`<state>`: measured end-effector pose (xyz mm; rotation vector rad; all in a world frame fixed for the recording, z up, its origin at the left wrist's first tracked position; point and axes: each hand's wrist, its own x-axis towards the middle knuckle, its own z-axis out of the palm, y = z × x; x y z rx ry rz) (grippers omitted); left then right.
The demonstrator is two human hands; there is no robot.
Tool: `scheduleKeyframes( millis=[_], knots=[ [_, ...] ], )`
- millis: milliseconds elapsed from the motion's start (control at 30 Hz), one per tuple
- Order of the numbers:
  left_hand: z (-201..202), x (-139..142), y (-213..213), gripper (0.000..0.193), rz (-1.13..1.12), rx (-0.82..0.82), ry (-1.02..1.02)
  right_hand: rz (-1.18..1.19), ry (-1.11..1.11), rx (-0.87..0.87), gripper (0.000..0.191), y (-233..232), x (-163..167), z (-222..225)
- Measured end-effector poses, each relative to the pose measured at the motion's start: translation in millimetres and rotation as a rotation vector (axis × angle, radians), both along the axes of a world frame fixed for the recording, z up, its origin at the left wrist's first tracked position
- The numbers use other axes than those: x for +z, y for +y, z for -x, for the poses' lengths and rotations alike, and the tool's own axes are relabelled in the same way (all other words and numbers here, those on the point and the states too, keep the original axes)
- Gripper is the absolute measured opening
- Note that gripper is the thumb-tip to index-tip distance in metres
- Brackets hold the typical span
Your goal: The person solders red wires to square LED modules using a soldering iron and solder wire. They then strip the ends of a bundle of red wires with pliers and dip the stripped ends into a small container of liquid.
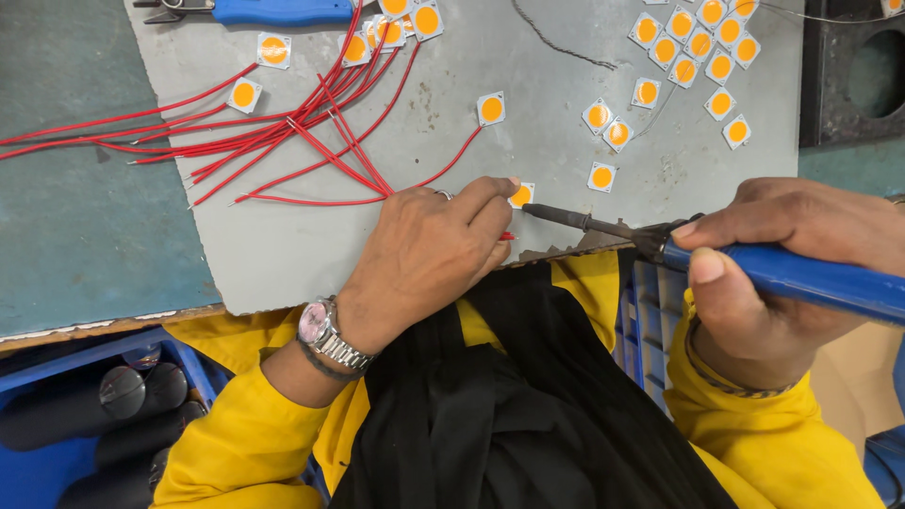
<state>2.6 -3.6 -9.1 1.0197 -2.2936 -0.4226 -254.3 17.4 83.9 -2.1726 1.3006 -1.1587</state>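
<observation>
One LED chip (521, 195) half hidden under pinching left hand (429, 254), right hand (782, 254) gripping soldering iron (716, 259)

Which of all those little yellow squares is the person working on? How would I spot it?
Start at the grey mat on the bench and follow its near edge to the left hand. The LED chip sits under that hand's fingertips. Unlike the loose chips farther back, it is pinned down, with the soldering iron tip aimed at it.

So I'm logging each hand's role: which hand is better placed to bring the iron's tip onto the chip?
Right. The right hand grips the soldering iron, whose tip points at the chip from close by. The left hand is busy pinning that chip and a red wire.
</observation>
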Motion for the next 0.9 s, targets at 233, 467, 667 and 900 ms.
scheduleKeyframes(
  millis=[233,467,667,900],
  knots=[
    [-1,2,-1,0.021,-0.002,-0.026,0.014,0.002,0.035,-0.012,0.03,2,4,-7],
    [-1,5,-2,0.023,-0.015,-0.04,0.014,-0.024,0.076,0.03,0.031,-5,11,-10],
    [-1,5,-3,0.023,-0.013,-0.032,0.01,-0.026,0.119,0.043,0.031,-4,14,-9],
    [-1,3,-3,0.023,-0.018,-0.025,0.006,-0.005,0.0,-0.028,0.025,-1,2,-3]
  ],
)
